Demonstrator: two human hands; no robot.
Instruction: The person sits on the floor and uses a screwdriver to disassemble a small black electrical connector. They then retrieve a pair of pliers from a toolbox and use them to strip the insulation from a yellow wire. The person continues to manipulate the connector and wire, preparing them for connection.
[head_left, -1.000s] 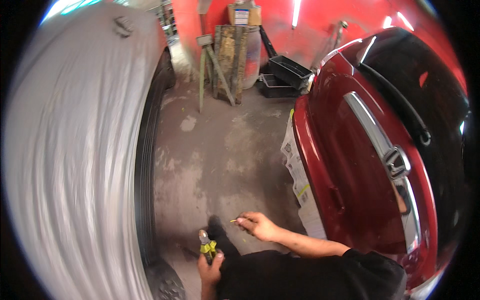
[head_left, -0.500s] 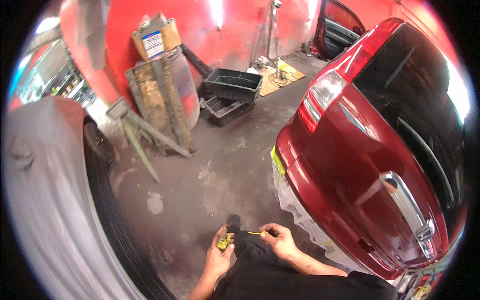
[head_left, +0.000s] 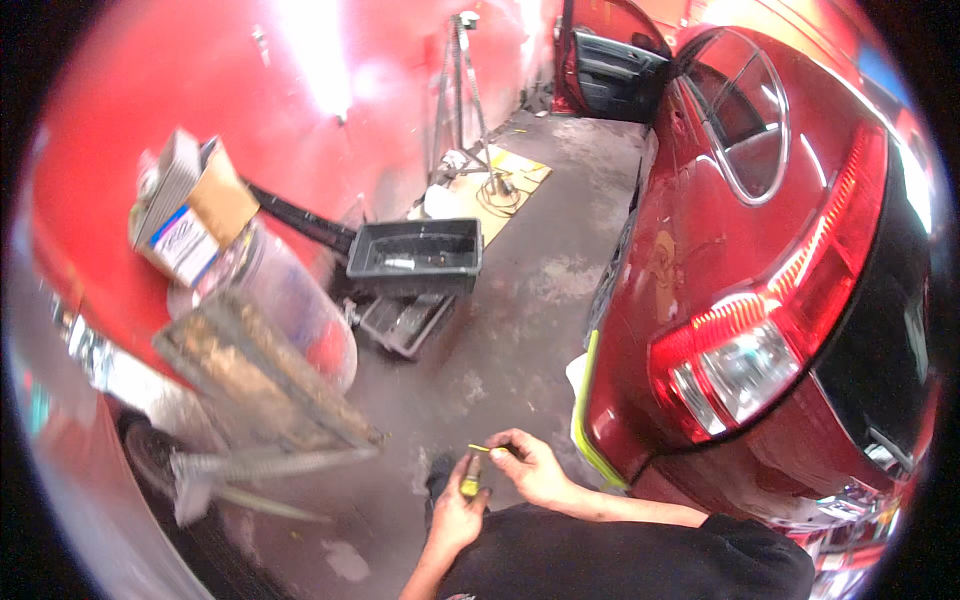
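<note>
My left hand [head_left: 461, 507] is wrapped round a small roll of yellow-green tape [head_left: 470, 487], held up in front of my dark shirt. Just to its right, my right hand [head_left: 530, 470] pinches a thin yellow strip [head_left: 480, 448] between thumb and forefinger. The strip stands out toward the left hand, above the roll; whether it still joins the roll is hard to tell. Right of my hands is the rear corner of a dark red car [head_left: 660, 300]. A band of yellow-green tape [head_left: 590, 410] runs down its bumper edge, beside pale sheeting.
Black plastic bins [head_left: 412, 288] stand on the floor ahead. At left, a worn board [head_left: 265, 375] leans near a clear barrel [head_left: 300, 300] with a cardboard box [head_left: 222, 200] on top. A metal stand [head_left: 460, 90] is by the red wall; the car door [head_left: 610, 75] hangs open.
My view has swung right toward the car's rear side and tail light. My hands have come closer together, and the yellow strip between them looks shorter.
</note>
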